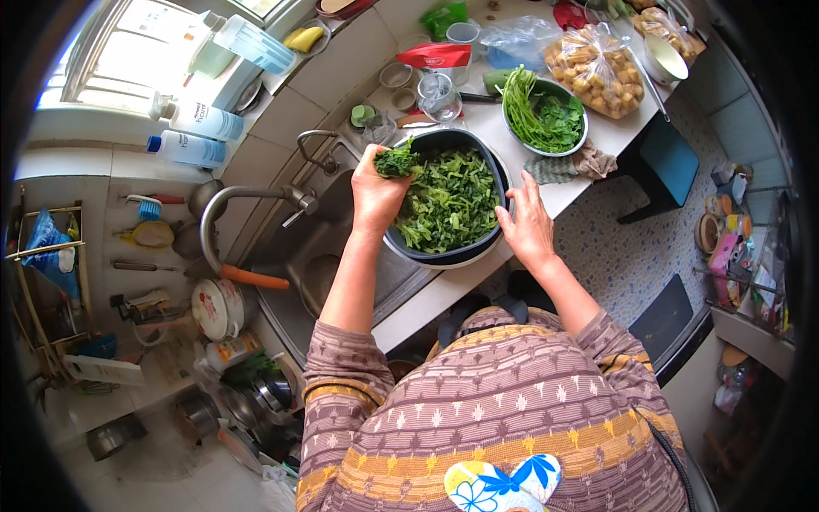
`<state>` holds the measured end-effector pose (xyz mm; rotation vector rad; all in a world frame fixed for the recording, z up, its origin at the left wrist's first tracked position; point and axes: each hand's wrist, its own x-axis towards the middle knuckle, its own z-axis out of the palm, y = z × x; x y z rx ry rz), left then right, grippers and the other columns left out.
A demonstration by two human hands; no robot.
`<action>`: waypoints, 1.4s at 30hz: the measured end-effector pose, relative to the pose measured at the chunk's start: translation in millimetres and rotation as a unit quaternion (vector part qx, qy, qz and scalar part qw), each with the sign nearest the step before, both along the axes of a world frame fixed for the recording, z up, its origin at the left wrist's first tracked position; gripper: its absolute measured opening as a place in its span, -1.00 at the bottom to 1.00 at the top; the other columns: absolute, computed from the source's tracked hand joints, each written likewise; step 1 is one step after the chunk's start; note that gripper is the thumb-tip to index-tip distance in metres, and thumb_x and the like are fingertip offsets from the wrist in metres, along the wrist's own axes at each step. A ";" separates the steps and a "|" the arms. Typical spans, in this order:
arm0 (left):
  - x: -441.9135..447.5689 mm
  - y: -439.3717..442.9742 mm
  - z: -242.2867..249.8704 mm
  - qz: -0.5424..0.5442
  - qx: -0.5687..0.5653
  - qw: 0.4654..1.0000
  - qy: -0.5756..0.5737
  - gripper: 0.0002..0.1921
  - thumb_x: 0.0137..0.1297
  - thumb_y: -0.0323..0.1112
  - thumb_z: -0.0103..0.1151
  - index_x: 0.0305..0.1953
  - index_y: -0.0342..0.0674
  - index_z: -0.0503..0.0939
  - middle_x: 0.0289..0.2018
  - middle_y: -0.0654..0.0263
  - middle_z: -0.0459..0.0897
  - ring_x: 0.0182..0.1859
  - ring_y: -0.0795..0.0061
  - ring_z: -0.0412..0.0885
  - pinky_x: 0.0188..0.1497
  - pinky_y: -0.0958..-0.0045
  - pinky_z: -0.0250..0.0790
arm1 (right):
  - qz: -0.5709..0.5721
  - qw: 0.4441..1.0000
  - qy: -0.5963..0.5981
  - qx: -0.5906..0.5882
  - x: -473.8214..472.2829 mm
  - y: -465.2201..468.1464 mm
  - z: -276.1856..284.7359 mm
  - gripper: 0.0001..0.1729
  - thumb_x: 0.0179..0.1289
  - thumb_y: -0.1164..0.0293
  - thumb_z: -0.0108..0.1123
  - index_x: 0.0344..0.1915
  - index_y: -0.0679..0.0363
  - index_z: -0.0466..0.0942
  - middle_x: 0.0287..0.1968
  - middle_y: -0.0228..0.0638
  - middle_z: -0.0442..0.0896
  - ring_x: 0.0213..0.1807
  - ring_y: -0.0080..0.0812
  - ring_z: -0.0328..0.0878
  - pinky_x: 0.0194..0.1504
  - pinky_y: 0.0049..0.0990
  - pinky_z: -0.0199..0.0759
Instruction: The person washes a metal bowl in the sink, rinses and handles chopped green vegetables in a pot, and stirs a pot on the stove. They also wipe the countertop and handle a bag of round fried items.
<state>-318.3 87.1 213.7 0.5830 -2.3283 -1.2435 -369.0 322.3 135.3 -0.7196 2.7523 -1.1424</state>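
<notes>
My left hand (pixel 379 192) grips a bunch of dark leafy greens (pixel 395 161) above the left side of a dark basin. Chopped green leaves and stalks (pixel 448 201) fill most of the dark basin (pixel 441 257), which sits at the counter's edge beside the sink. Its underside is hidden, though a pale rim shows around it. At the basin's right rim, my right hand (pixel 530 223) has its fingers apart and nothing in them; whether it touches the rim I cannot tell. Behind and right of it, a metal bowl (pixel 564 152) holds fresh herbs (pixel 544 112).
Left of the basin is a steel sink (pixel 333 217) under a curved faucet (pixel 211 217) with an orange end. A glass jar (pixel 439 99), a knife handle (pixel 480 98) and a bag of brown cubes (pixel 595 70) stand beyond. A cloth (pixel 592 160) lies near the edge, above a stool (pixel 668 157).
</notes>
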 end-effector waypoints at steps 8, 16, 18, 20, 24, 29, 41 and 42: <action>-0.1 4.1 -20.3 -0.015 -0.040 0.995 -0.085 -0.70 -0.04 -0.47 0.27 -0.21 -0.32 0.48 -0.37 0.24 0.64 -0.29 0.58 0.56 -0.19 0.49 0.41 | 0.041 0.993 0.081 -0.072 -4.5 -7.1 6.4 -0.84 0.06 0.55 0.17 -0.29 0.24 0.49 0.20 -0.06 0.36 0.15 -0.10 0.43 0.12 -0.29 0.34; -1.3 9.5 -0.5 -0.032 -0.003 0.992 -0.119 -0.74 -0.05 -0.55 0.16 -0.24 -0.33 0.51 -0.49 0.25 0.62 -0.46 0.61 0.56 -0.36 0.50 0.43 | 0.030 0.995 0.029 -0.089 -2.2 2.8 10.8 -0.84 0.05 0.60 0.15 -0.30 0.24 0.48 0.23 -0.10 0.34 0.13 -0.10 0.44 0.10 -0.30 0.35; -1.0 9.0 13.3 -0.041 0.023 0.996 -0.073 -0.80 -0.01 -0.62 0.12 -0.28 -0.33 0.48 -0.50 0.30 0.59 -0.50 0.66 0.53 -0.44 0.55 0.40 | 0.027 0.995 0.024 -0.094 -2.6 5.7 13.2 -0.84 0.04 0.60 0.15 -0.30 0.24 0.48 0.22 -0.09 0.35 0.12 -0.10 0.45 0.10 -0.29 0.35; 1.2 7.9 23.7 -0.049 0.038 0.997 -0.036 -0.81 0.01 -0.66 0.11 -0.30 -0.34 0.46 -0.50 0.34 0.58 -0.48 0.64 0.54 -0.45 0.57 0.40 | 0.027 0.994 0.026 -0.102 -2.4 8.6 15.9 -0.84 0.03 0.59 0.17 -0.31 0.24 0.49 0.20 -0.05 0.36 0.10 -0.10 0.47 0.09 -0.27 0.36; 2.8 12.4 15.6 -0.015 -0.028 0.999 -0.014 -0.77 -0.06 -0.60 0.18 -0.29 -0.33 0.47 -0.46 0.22 0.57 -0.38 0.43 0.57 -0.30 0.45 0.42 | 0.037 0.994 0.024 -0.100 1.0 12.8 21.7 -0.83 0.03 0.60 0.16 -0.31 0.25 0.48 0.20 -0.05 0.36 0.07 -0.12 0.49 0.07 -0.28 0.38; 5.5 20.5 -13.9 -0.091 -0.056 0.950 -0.293 -0.31 -0.19 -0.31 0.44 0.09 -0.23 0.44 0.03 0.08 0.48 0.14 0.20 0.43 0.19 0.32 0.27 | 0.048 0.992 0.020 -0.116 2.9 15.4 25.2 -0.83 0.02 0.61 0.16 -0.30 0.26 0.48 0.18 -0.04 0.38 0.03 -0.10 0.51 0.05 -0.29 0.39; 25.5 38.3 -36.9 -0.138 -0.268 0.934 -0.190 -0.56 0.15 -0.33 0.25 0.10 -0.16 0.49 0.20 0.08 0.38 0.30 0.26 0.26 0.34 0.24 0.06 | 0.083 0.982 0.028 -0.165 11.2 16.8 41.3 -0.85 0.05 0.65 0.10 -0.31 0.29 0.48 0.02 -0.10 0.54 0.02 -0.07 0.51 0.01 -0.31 0.39; 27.7 32.2 -41.6 -0.077 0.011 0.991 -0.113 -0.54 0.21 -0.26 0.18 0.15 -0.18 0.44 0.25 0.05 0.31 0.34 0.23 0.19 0.37 0.21 -0.01 | 0.083 0.981 0.038 -0.171 9.7 16.0 42.8 -0.85 0.06 0.66 0.09 -0.31 0.29 0.48 0.01 -0.10 0.54 0.02 -0.07 0.51 0.01 -0.30 0.39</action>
